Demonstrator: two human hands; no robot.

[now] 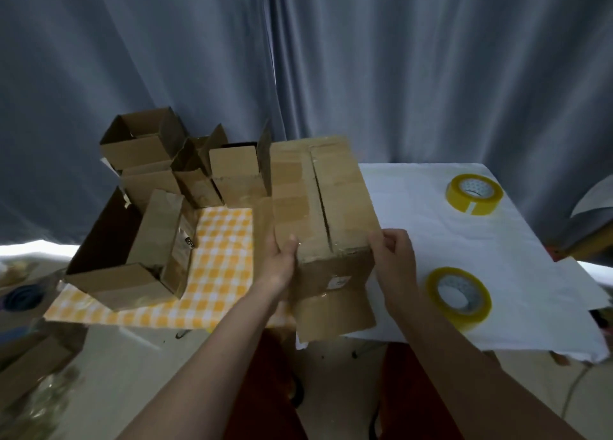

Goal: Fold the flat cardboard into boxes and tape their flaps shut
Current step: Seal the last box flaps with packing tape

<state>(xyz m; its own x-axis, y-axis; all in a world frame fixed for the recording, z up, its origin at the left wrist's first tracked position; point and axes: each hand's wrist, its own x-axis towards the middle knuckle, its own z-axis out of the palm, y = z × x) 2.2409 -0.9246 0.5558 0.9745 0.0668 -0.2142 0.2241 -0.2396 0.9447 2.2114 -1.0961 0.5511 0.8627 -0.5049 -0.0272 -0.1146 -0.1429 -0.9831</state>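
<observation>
Both hands, left hand (282, 257) and right hand (396, 260), fingers curled, grip taped box (323, 194) mid-frame; centre seam gapes, tape could peel if squeezed.

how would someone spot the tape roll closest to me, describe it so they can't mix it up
Start at the white cloth covering the right side of the table. Two yellowish tape rolls lie flat on it; the near tape roll sits just right of the right hand. Unlike the far tape roll, it sits by the cloth's front edge.
</observation>
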